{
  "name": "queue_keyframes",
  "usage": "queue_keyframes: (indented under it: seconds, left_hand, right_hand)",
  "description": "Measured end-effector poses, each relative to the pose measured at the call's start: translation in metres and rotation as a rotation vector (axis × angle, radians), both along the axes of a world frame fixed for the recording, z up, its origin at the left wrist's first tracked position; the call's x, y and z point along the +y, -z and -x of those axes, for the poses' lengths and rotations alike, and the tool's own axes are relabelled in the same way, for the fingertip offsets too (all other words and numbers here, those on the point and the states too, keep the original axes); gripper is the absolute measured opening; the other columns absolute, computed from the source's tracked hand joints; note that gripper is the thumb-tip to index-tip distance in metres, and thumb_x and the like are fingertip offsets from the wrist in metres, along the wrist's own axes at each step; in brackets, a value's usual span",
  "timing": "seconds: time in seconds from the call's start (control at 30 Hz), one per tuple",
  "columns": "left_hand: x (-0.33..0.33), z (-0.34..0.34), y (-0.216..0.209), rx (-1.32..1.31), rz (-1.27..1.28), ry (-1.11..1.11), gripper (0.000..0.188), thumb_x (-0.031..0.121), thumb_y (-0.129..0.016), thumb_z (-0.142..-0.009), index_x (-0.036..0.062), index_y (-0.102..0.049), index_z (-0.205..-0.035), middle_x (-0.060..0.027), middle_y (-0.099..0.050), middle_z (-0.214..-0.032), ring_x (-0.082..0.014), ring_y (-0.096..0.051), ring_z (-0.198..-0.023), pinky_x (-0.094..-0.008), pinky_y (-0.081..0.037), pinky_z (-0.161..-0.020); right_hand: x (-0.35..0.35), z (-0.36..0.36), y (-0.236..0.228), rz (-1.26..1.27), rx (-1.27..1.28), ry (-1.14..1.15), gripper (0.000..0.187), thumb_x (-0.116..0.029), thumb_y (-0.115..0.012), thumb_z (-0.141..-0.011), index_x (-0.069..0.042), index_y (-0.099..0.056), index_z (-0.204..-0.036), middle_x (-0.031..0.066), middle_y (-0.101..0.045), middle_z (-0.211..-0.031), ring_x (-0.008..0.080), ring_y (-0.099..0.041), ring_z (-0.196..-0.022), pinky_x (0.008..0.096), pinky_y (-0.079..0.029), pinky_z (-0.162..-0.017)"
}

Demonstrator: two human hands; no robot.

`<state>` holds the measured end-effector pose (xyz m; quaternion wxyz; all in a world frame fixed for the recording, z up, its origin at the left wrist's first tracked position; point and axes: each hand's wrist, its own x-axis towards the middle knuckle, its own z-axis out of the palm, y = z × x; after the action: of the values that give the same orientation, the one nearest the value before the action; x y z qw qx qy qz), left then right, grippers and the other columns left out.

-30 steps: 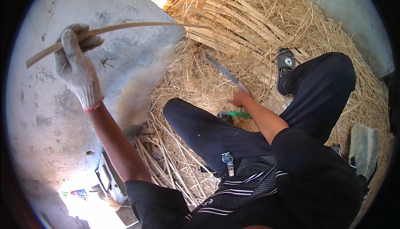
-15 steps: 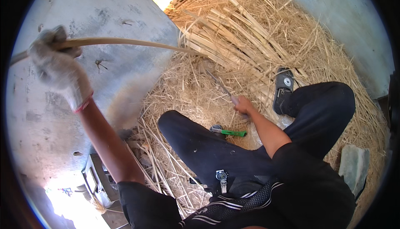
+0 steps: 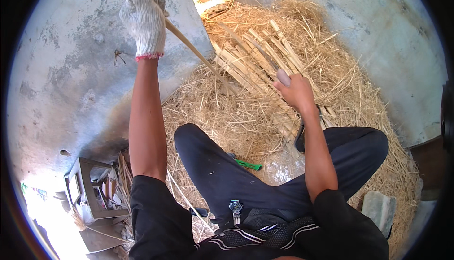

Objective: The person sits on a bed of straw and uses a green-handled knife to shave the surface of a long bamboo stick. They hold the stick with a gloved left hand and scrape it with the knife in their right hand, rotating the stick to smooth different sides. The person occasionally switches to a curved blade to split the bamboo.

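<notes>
A white knitted glove with a red cuff covers my left hand (image 3: 147,29), raised at the upper left. Its fingers are closed round a long bamboo strip (image 3: 190,47) that slants down to the right, its lower end in the shavings. Bare, my right hand (image 3: 300,92) grips the handle of a knife (image 3: 283,77). The blade points up and left over a bundle of split bamboo strips (image 3: 235,64) and stands apart from the held strip. Part of the blade is hard to make out against the bundle.
Pale bamboo shavings (image 3: 208,110) cover the floor around my crossed legs. A green utility knife (image 3: 249,165) lies between my knees. To the right is a grey stone block (image 3: 379,209); at the lower left stands a wooden frame (image 3: 90,209) with clutter. Walls rise behind.
My left hand has swung right and up with the bamboo strip, which now slants more steeply. My right hand has moved up and right with the knife, over the bundle.
</notes>
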<state>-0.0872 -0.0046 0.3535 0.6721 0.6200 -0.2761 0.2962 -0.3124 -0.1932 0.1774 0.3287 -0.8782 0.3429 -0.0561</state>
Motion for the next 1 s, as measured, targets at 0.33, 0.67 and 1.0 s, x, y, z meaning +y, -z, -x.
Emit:
queue_keyframes:
  seconds: [0.33, 0.67, 1.0]
  left_hand:
    - [-0.035, 0.000, -0.010, 0.171, 0.180, 0.361, 0.054, 0.054, -0.046, -0.098, 0.0131, -0.040, -0.063, -0.0008, -0.040, -0.053, -0.0136, -0.037, -0.044, -0.0323, -0.031, -0.043]
    - [-0.015, -0.026, -0.003, 0.150, 0.140, 1.036, 0.053, 0.058, -0.043, -0.098, 0.0160, -0.038, -0.065, 0.0016, -0.033, -0.049, -0.0128, -0.031, -0.037, -0.0281, -0.027, -0.036]
    - [-0.012, 0.012, -0.010, 0.264, -0.032, 0.861, 0.067, 0.076, -0.040, -0.089, 0.0173, -0.023, -0.059, 0.0031, -0.019, -0.053, -0.0135, -0.019, -0.044, -0.0296, -0.019, -0.044]
  right_hand:
    - [0.126, -0.010, 0.096, -0.222, -0.356, -0.121, 0.027, -0.019, -0.067, -0.082, 0.003, -0.059, -0.096, 0.0185, -0.063, -0.077, 0.0337, -0.064, -0.066, 0.0455, -0.051, -0.066]
    - [0.119, -0.003, 0.054, -0.324, -0.291, -0.121, 0.025, -0.011, -0.062, -0.078, 0.005, -0.059, -0.097, 0.0248, -0.067, -0.083, 0.0403, -0.067, -0.076, 0.0477, -0.053, -0.072]
    - [0.108, -0.012, 0.129, -0.488, -0.141, -0.069, 0.009, -0.002, -0.052, -0.080, 0.004, -0.053, -0.087, 0.0154, -0.056, -0.060, 0.0290, -0.060, -0.049, 0.0459, -0.052, -0.055]
